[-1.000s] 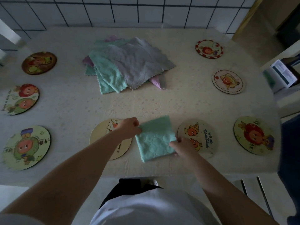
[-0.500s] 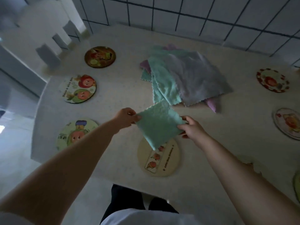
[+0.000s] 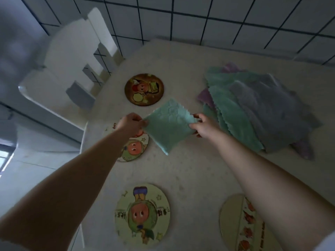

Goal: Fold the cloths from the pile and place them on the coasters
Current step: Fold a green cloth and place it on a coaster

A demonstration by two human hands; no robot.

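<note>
Head view showed both hands carrying a folded green cloth (image 3: 169,125) above the table (image 3: 190,169), each hand pinching an opposite corner so the square hung taut as a diamond and, I judge, kept its folds from falling open. Left hand (image 3: 129,123) was closed on the left corner, directly over the middle coaster (image 3: 135,149) on the table's left side, which it partly hid; right hand (image 3: 204,125) gripped the right corner with the thumb on top. Lower tip of the cloth dangled just clear of the tabletop, beside that coaster's right edge. Beyond it lay a dark brown coaster (image 3: 144,89), bare, which looked the likelier destination since the cloth's top edge was near it, though I cannot tell which one was meant. Nearer the person sat a pale green coaster (image 3: 142,214) and a cream coaster (image 3: 241,225), both uncovered. To the right the pile (image 3: 262,109) of unfolded green, grey and purple cloths waited, so most of the task seemed to remain.
</note>
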